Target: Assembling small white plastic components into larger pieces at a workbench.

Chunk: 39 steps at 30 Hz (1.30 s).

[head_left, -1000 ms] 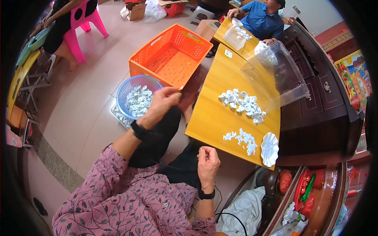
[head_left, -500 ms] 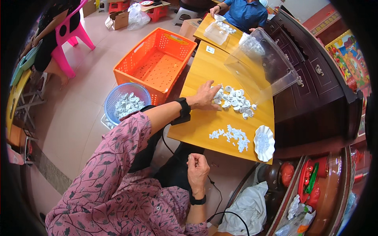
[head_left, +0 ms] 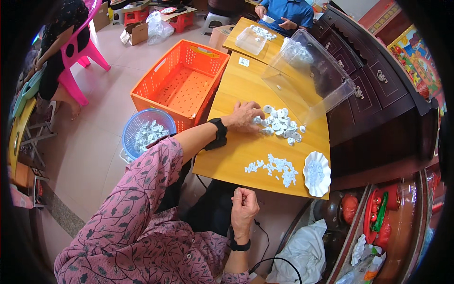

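My left hand (head_left: 243, 117) reaches over the wooden table to the left edge of a pile of white, round plastic pieces (head_left: 282, 124). Its fingers are bent but apart, with some pieces at the fingertips; none is plainly gripped. My right hand (head_left: 244, 207) is closed, thumb against the fingers, just off the table's near edge above my lap. Whatever it may hold is hidden. Between the two hands' reach, small white pieces (head_left: 282, 166) lie scattered on the table. A white scalloped dish (head_left: 309, 189) with small translucent pieces stands at the right corner.
A blue round basket (head_left: 126, 137) of white pieces sits left of the table, beside an orange crate (head_left: 142, 97). A clear plastic box (head_left: 326, 102) stands along the table's right side, by a dark cabinet (head_left: 378, 109). Across the table, a person in blue (head_left: 291, 14) holds a small white bowl.
My left hand's fingers have drawn in from a wider spread, at the pile's left edge. My right hand stays closed. The view has shifted slightly. The person opposite has lifted the white bowl.
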Tool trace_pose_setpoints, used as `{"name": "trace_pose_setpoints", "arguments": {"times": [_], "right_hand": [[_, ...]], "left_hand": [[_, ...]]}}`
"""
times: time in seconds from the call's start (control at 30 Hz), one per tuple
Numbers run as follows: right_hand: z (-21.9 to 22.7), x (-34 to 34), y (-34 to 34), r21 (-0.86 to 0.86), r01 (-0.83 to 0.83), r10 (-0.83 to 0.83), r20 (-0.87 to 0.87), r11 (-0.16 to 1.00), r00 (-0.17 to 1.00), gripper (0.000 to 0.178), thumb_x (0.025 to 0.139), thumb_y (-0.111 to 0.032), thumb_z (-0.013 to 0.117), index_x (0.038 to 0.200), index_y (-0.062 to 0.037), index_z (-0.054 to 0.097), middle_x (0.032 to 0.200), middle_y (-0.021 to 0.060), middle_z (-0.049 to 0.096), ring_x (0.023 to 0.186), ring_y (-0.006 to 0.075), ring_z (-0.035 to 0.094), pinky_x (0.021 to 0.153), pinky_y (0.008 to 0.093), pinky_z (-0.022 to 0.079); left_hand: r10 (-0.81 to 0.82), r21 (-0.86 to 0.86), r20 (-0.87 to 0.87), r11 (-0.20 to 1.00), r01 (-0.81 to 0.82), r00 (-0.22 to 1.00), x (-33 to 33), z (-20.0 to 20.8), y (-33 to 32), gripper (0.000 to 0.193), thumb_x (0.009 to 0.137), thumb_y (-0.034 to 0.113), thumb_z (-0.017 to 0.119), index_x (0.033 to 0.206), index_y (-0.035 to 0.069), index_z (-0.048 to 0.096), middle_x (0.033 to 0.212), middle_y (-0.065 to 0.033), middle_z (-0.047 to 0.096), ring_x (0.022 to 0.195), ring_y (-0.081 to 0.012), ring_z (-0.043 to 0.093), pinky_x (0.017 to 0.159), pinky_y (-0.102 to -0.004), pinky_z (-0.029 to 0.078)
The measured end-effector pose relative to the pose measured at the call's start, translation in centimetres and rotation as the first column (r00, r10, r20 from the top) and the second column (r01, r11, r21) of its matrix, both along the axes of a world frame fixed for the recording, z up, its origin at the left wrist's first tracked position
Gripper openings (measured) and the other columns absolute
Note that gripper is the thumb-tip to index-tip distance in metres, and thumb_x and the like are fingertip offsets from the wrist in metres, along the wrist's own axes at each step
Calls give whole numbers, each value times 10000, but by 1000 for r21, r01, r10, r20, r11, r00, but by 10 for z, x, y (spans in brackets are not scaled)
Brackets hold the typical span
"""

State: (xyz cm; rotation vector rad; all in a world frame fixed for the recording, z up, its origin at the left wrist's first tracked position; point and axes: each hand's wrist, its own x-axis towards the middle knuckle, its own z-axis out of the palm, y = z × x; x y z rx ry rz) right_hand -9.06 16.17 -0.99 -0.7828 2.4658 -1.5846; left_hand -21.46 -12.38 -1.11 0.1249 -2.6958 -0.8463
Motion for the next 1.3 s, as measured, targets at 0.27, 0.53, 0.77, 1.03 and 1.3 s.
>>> {"name": "trace_pose_setpoints", "arguments": {"times": [0.27,0.53,0.77,1.03,1.3], "right_hand": [[2,-6,-13,16,-51,53,-118,999,992,81,919,-69,657,945,-7,612,879,158,646,767,314,652,689,380,528],[2,-17,-28,3,-28,28,-254,1000,967,70,909,-19,648,928,14,589,839,166,610,723,331,620,648,404,515],[-12,-27,-37,-43,0,-15,-356,999,934,104,937,-75,641,910,17,603,796,130,626,655,234,609,621,349,508],[-13,-30,-40,35,21,-9,-316,999,949,90,915,-85,650,921,-19,589,838,157,626,736,347,631,639,430,507],[-13,-31,-41,51,38,-17,-359,998,933,87,909,-85,649,933,-27,588,849,154,629,756,361,633,657,445,512]], "left_hand": [[-74,-28,-147,997,71,986,41,-14,24,368,741,325,801,1063,217,659,1282,-130,537,1211,-370,475,1005,-505,356],[-130,-49,-192,991,123,973,84,-12,45,360,770,264,803,1065,179,615,1285,-162,530,1182,-373,477,993,-496,379],[-136,34,-184,989,145,973,111,-8,53,380,830,257,764,1167,147,628,1343,-203,494,1220,-376,474,1022,-481,395],[244,611,-218,789,-63,945,140,-6,46,334,969,160,611,1281,39,605,1306,-122,556,1134,-209,597,930,-311,514],[301,113,-371,954,-279,879,178,8,95,312,799,87,717,1109,74,680,1113,-142,588,1035,-330,539,861,-423,451]]}}
